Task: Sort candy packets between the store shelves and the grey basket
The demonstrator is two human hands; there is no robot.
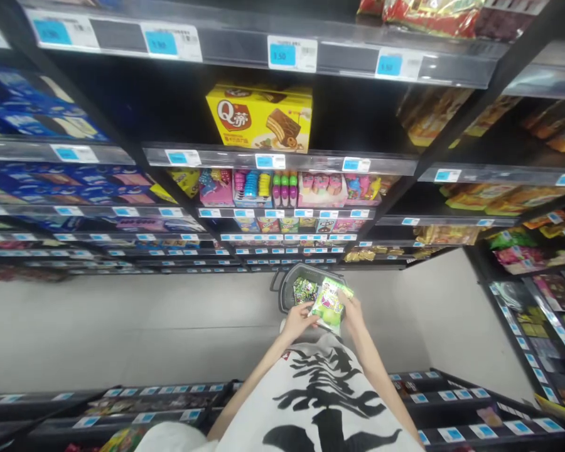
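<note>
Both hands hold a small stack of green snack packets (328,305) low in front of my body. My left hand (297,322) grips the stack's lower left edge with its fingers curled. My right hand (351,311) clasps the right side, thumb on top. Just beyond the packets, a grey shopping basket (289,280) stands on the floor with more green packets (305,290) inside. My white shirt with a black print fills the bottom centre.
Dark shop shelves with blue price tags surround me. A yellow cake box (261,117) stands on the shelf straight ahead, bright candy toys (287,188) below it. Blue biscuit packs fill the left shelves, snack bags the right. A pale floor aisle (122,326) runs across.
</note>
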